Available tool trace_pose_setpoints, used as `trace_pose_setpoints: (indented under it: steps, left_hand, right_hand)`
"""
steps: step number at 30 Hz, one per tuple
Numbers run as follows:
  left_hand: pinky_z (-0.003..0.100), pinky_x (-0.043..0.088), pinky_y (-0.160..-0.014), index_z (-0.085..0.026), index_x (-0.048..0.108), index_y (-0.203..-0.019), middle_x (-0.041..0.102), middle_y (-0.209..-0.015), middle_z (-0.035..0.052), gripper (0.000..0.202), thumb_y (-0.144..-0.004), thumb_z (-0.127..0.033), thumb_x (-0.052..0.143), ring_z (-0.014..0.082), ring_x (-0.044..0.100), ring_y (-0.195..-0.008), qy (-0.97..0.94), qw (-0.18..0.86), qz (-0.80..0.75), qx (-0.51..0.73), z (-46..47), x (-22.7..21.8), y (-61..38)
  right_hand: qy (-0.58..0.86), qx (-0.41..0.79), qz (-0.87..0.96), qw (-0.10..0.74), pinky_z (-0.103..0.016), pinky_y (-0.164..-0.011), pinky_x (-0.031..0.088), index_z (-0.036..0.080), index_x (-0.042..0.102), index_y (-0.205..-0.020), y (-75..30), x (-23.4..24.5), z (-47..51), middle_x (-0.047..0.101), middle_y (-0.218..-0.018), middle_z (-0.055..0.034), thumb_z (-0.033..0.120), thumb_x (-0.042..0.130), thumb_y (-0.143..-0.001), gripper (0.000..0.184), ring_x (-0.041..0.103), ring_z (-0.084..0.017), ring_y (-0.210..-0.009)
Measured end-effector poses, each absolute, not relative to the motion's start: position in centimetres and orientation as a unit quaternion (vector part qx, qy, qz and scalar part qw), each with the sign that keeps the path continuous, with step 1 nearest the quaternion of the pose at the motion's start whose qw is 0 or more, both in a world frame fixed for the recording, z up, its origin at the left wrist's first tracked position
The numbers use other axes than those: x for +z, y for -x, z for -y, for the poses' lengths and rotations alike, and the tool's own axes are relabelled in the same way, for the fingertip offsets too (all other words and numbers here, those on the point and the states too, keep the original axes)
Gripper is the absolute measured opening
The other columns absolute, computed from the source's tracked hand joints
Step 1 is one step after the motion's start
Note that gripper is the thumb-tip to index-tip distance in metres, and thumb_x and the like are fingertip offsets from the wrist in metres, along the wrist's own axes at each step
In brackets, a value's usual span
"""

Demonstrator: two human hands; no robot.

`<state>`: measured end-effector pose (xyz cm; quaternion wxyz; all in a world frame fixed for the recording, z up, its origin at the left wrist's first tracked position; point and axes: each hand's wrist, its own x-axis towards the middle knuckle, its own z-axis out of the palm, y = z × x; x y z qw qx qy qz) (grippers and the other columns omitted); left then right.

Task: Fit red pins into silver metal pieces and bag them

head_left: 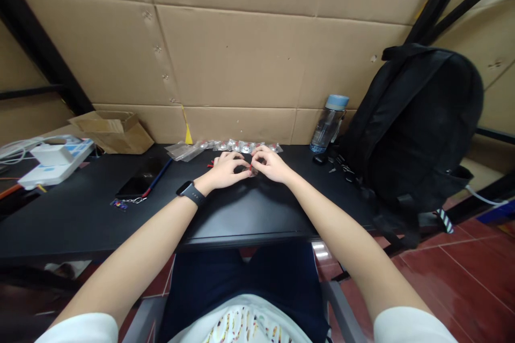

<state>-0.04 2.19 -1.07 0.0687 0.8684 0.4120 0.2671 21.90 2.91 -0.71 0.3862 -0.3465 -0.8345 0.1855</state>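
Observation:
Both hands meet over the black desk, thumbs and fingers pinched together. Between their tips is a small clear and red item (252, 170), mostly hidden by the fingers; its kind cannot be made out. My left hand (228, 170), with a dark watch on its wrist, grips it from the left. From the right, my right hand (273, 164) pinches the same item. A bit of red cord (210, 164) shows beside the left hand's knuckles. Just behind the hands lies a row of small clear plastic packets (235, 146) with red and silvery contents.
On the desk (249, 220), flat clear bags (185, 151) lie behind, left of the packets. Further left are a phone (140, 178), a cardboard box (115, 131) and a power strip (60, 163). A water bottle (329, 123), keys (332, 167) and black backpack (418, 134) stand right.

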Motion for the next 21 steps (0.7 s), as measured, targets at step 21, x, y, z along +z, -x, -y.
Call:
trace_pose_setpoints:
  steps: [21]
  left_hand:
    - [0.046,0.043,-0.097,-0.026,0.069,-0.120,0.071,-0.118,0.0125,0.035,-0.089,-0.026,0.055,0.0343,0.062,-0.112,-0.757,-0.089,-0.569,0.309,-6.2,0.2,8.3]
  right_hand:
    - [0.403,0.070,0.868,0.280,-0.030,-0.078,0.045,0.017,0.073,-0.087,-25.1,0.7,-3.3,0.066,-0.089,-0.0054,0.024,0.070,-0.087,0.008,0.060,-0.018,-0.081]
